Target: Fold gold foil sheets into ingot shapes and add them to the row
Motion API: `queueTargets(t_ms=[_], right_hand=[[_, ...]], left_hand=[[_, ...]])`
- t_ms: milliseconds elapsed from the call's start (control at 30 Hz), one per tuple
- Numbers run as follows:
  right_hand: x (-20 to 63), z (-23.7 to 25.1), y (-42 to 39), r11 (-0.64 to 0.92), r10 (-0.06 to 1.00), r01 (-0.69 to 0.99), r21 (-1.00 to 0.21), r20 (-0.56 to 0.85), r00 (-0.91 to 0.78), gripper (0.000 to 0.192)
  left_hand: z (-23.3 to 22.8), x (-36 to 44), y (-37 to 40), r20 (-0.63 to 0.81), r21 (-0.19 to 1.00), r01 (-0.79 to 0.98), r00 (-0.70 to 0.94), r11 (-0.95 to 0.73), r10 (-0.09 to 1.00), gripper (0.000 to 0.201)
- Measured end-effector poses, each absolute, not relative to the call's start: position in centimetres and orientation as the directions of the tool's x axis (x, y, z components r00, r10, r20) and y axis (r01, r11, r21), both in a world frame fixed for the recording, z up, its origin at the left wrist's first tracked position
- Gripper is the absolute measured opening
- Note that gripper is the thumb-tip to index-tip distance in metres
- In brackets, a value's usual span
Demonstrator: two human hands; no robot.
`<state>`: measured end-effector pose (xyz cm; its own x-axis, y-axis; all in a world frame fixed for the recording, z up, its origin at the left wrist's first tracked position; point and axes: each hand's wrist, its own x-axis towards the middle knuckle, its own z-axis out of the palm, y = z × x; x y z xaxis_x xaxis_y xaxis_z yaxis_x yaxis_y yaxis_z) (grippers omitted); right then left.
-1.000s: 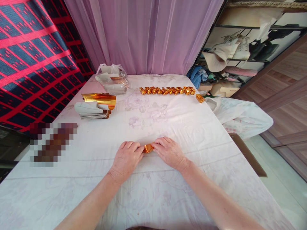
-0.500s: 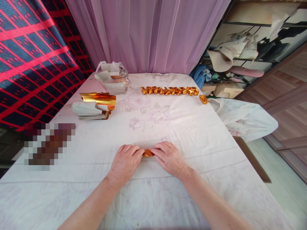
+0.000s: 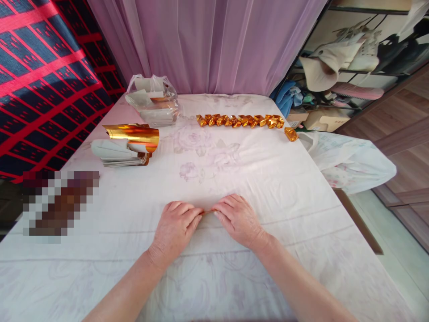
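Near the front middle of the table, a small piece of gold foil paper (image 3: 208,212) is pinched between my two hands. Only a thin strip of it shows, seen nearly edge-on. My left hand (image 3: 177,226) grips its left end with thumb and fingers. The right end is held the same way by my right hand (image 3: 238,219). Most of the paper is hidden under the fingers. Farther back, a row of folded gold foil pieces (image 3: 239,120) lies across the table, and a single folded gold piece (image 3: 291,134) sits apart at its right end.
On the left stand a curled gold foil sheet (image 3: 137,135) and a stack of pale paper sheets (image 3: 122,158). Behind them is a clear plastic bag (image 3: 156,100) with papers. A white plastic bag (image 3: 358,161) hangs by the table's right edge, near a shelf with a cap (image 3: 321,71).
The gold paper between my hands has turned from showing a broad face to a thin edge. Both hands stay in nearly the same place. The view has shifted slightly.
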<state>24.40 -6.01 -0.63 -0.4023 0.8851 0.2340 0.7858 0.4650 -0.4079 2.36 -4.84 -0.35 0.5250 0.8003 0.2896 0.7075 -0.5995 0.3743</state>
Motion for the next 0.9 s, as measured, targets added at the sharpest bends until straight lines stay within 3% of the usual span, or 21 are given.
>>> queueTargets(t_ms=[233,400,633,900], right_hand=[[24.1,-1.3,-5.0,0.344,0.937,0.806,-0.483,0.237,-0.258,0.015],[24.0,-1.5,-4.7,0.330,0.939,0.822,-0.464,0.250,-0.236,0.016],[24.0,-1.9,-4.8,0.354,0.927,0.815,-0.459,0.289,-0.240,0.019],[23.9,-1.9,-5.0,0.355,0.925,0.805,-0.476,0.305,-0.228,0.015]], left_hand=[[0.5,2.8,-4.7,0.224,0.391,0.778,0.438,-0.492,0.871,0.017],[0.6,2.9,-4.6,0.214,0.351,0.807,0.425,-0.475,0.879,0.019],[0.4,2.9,-4.4,0.213,0.383,0.799,0.412,-0.463,0.886,0.014],[0.3,3.2,-4.5,0.208,0.261,0.831,0.448,-0.491,0.869,0.017]])
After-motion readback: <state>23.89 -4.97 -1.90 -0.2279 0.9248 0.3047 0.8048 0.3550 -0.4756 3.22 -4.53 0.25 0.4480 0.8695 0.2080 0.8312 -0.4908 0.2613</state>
